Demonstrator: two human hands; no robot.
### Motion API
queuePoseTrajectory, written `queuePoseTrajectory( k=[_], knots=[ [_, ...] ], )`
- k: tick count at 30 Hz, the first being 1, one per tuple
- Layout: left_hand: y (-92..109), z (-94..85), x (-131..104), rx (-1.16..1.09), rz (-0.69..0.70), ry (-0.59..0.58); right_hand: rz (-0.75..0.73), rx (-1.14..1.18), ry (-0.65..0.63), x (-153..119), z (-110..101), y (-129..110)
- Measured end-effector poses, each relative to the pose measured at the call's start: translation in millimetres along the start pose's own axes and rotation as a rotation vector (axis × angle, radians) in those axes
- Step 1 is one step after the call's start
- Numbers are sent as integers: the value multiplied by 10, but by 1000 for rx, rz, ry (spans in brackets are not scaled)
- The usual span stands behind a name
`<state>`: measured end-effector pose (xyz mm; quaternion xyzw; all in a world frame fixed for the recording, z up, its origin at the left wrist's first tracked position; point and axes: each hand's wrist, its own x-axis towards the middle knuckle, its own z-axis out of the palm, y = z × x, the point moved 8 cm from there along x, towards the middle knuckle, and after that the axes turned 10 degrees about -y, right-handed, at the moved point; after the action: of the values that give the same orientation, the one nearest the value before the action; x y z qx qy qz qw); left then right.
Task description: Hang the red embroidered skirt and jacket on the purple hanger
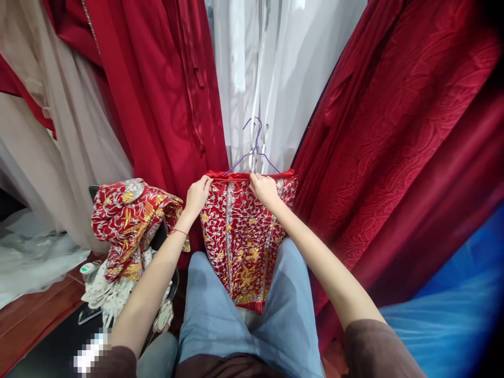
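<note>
A red skirt point(252, 231) embroidered in silver and gold hangs between my knees from a purple wire hanger point(258, 139). My left hand point(199, 194) pinches its red waistband near the left corner. Right of the middle, my right hand point(264, 188) is closed on the same waistband, fingers curled over the top edge. The hanger's lower part goes down behind the waistband; its hook stands free above, in front of white fabric.
A matching embroidered red garment point(134, 220) lies folded on a dark seat at left, above white dotted cloth point(104, 289). Red gowns point(157, 79) hang on both sides, white fabric point(291, 63) between them. Blue tulle point(444, 325) spreads at lower right. A small capped bottle point(87, 270) stands at left.
</note>
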<state>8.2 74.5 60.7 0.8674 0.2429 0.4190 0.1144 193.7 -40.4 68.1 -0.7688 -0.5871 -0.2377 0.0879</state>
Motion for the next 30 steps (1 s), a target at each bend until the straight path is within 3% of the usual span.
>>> queuePoseTrajectory(
  k=[5,10,13,16,18,20,22,26,30],
  knots=[
    [-13,-113,21,352,-75,8,-57,-41,-35,4,68,21],
    [-73,-148,20,342,-89,42,-132,28,-12,-44,-90,223],
    [31,-173,38,275,58,72,-72,-23,22,-114,-149,656],
    [208,-94,106,334,244,-23,76,-106,-84,-189,-47,1199],
    [224,-68,184,402,243,-76,128,-123,-161,-241,13,1488],
    [144,-97,276,461,157,-95,122,-99,-174,-278,-14,1675],
    [16,-141,359,478,61,-105,18,-32,-157,-296,-115,1723],
    [-255,-174,477,369,-116,-83,-281,177,-100,-387,-456,1567],
    [-343,-98,533,269,-197,2,-320,355,-77,-539,-681,1448]
  ],
)
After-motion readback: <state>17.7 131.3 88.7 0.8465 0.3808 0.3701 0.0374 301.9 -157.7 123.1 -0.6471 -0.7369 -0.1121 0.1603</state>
